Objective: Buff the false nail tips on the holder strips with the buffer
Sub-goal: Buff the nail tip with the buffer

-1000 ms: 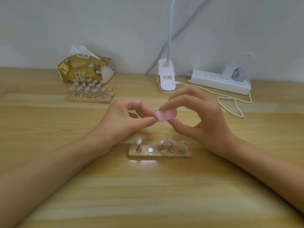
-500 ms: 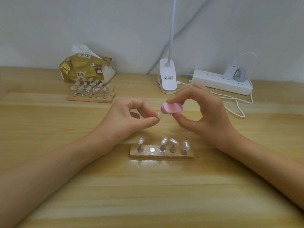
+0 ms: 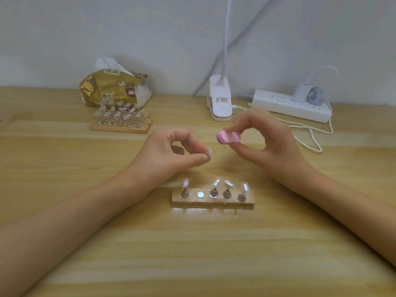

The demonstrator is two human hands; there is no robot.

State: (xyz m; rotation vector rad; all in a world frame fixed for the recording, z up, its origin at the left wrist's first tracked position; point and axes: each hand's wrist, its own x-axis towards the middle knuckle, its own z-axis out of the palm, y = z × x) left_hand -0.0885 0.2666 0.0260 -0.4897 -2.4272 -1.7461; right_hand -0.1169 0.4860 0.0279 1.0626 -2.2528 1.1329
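Buffer [image 3: 228,137]: pink, long axis left-right, pinched by right hand [image 3: 265,142].
Nail tip [image 3: 210,152]: upright, pinched by left hand [image 3: 171,153].
Holder strip [image 3: 213,199]: long axis parallel to tabletop's near edge.

Wooden table [image 3: 192,254], pale wall [image 3: 85,28]

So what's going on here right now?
A person is working at a wooden table. The left hand pinches one false nail tip between thumb and forefinger. The right hand holds the pink buffer just beside the tip, not touching it. On the near holder strip four tips stand and the second spot from the left is bare. More loaded strips sit at the back by the tissue pack.
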